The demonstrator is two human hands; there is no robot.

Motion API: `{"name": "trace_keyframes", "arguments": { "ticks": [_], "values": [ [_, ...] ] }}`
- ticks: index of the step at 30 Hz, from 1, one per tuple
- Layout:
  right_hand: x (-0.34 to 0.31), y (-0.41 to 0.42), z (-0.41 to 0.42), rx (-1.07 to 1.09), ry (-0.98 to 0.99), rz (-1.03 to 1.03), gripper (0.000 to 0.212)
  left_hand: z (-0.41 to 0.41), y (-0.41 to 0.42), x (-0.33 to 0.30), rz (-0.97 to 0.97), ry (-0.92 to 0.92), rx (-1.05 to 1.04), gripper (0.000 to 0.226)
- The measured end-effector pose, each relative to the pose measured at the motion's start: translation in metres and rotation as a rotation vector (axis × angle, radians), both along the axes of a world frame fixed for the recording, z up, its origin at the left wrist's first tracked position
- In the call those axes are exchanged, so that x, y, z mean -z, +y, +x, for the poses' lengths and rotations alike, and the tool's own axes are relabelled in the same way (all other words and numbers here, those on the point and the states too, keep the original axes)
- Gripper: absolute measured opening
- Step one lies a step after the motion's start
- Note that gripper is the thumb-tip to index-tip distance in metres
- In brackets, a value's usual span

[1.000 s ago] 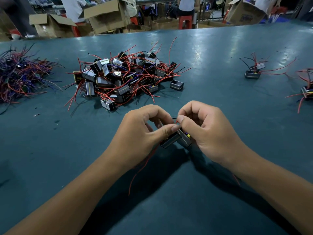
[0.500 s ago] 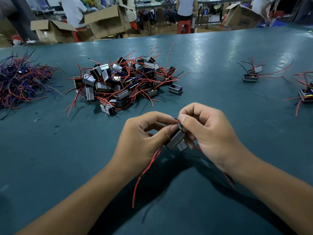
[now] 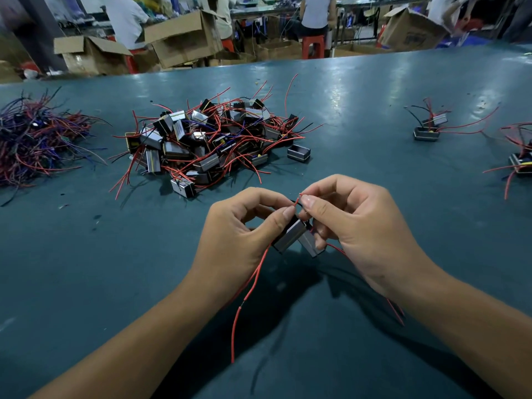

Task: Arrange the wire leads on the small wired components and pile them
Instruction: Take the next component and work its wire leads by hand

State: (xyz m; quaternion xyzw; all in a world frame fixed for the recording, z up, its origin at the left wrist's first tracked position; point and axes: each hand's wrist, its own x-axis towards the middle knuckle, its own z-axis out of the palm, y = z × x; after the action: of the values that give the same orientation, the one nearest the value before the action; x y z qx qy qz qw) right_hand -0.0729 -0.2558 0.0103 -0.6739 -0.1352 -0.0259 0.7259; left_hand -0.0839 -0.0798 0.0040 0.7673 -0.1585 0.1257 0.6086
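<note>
Hands: your left hand [image 3: 244, 234] grips the component [image 3: 290, 239] | your right hand [image 3: 359, 226] pinches its red lead [image 3: 296, 198] | pile [image 3: 210, 142] beyond on tabletop [image 3: 86, 269]

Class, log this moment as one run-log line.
left hand: holds component | right hand: pinches red lead | pile: behind hands | stage: arranging leads

Table: teal table top [image 3: 374, 90], glossy.
Far side: open cardboard boxes [image 3: 184, 38]; red stool [image 3: 312, 47]; people in light shirts [image 3: 126, 18].
</note>
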Motion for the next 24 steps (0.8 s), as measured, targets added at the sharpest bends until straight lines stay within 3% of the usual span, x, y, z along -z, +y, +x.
{"name": "trace_keyframes", "arguments": {
  "ticks": [24],
  "values": [
    [0.0018,0.0069,-0.0048,-0.044,0.000,0.107,0.007,-0.0045,-0.0043,-0.0041,-0.013,-0.029,-0.034,0.004]
  ]
}}
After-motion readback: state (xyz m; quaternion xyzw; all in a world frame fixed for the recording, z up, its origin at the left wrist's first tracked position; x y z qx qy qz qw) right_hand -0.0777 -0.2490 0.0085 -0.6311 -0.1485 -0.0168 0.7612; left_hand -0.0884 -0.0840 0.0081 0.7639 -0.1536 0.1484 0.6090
